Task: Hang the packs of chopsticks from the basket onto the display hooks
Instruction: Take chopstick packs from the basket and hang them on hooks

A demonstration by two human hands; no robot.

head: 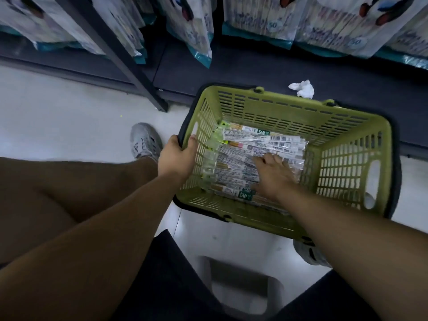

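Clear plastic packs of chopsticks point(254, 156) low inside green slotted plastic basket point(301, 117), under right hand point(274, 174), fingers spread flat. Left hand point(177, 156) gripping basket's rim.

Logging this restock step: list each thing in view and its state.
basket: on the floor, holding packs
packs of chopsticks: lying flat in the basket
left hand: gripping the basket's rim
right hand: spread on the packs
tissue: crumpled on the dark ledge
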